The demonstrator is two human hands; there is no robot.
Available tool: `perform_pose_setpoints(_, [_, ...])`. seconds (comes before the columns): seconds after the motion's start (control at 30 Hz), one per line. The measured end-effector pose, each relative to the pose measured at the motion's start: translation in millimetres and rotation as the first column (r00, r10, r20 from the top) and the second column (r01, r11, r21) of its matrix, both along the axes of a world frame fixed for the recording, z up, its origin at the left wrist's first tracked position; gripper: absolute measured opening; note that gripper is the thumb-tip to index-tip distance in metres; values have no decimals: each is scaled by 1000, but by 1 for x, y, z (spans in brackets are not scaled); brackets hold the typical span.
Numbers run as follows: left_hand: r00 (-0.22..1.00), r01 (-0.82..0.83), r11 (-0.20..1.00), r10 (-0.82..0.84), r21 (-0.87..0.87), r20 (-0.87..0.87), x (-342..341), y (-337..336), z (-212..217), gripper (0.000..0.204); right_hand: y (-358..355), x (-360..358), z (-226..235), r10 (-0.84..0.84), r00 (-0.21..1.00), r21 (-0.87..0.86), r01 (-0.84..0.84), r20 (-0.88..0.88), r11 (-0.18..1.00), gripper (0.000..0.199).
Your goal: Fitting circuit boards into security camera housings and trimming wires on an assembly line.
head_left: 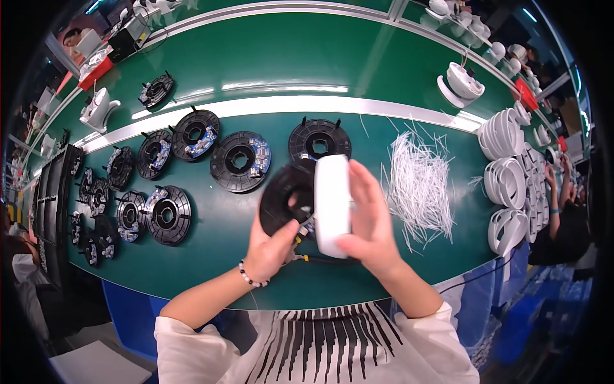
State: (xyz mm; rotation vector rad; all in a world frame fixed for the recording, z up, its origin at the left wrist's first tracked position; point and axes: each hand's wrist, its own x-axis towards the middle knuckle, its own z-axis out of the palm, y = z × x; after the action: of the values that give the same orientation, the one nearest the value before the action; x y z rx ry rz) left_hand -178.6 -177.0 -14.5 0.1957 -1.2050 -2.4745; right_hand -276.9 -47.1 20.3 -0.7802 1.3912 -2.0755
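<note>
Head view: you hold two parts together at the picture's centre.
Your left hand (pixel 272 246) clamps the black round module (pixel 286 198) from seven o'clock; your right hand (pixel 369 221) grips the white ring cover (pixel 332 205) on edge, touching it. White ties (pixel 419 182) lie at three o'clock on the green bench (pixel 268 70).

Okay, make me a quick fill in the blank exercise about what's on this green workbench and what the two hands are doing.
1. The left hand holds a round ____ disc.
2. The right hand grips a ____ ring cover beside that disc.
3. The pile of thin white strips lies to the person's ____ of the hands.
4. The left wrist wears a beaded ____.

Missing words: black; white; right; bracelet
</note>
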Motion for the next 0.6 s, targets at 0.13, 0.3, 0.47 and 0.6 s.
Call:
perform_pose_setpoints(0.13, [916,354,934,-357,51,183,18,-14,-1,69,-17,3,7,32,999,-49,-32,1,998,98])
perform_pose_setpoints(0.3, [812,580,780,-576,234,-94,4,-37,19,80,-13,-10,6,-11,827,106,85,-563,991,100])
perform_pose_setpoints(0.47, [821,438,815,-535,380,201,-2,-38,23,63,-13,-5,8,88,636,196,101,-767,975,95])
perform_pose_setpoints(0.6, [891,351,807,-444,475,97,-5,-30,17,60,-6,-12,3,-76,755,94,180,-652,979,99])
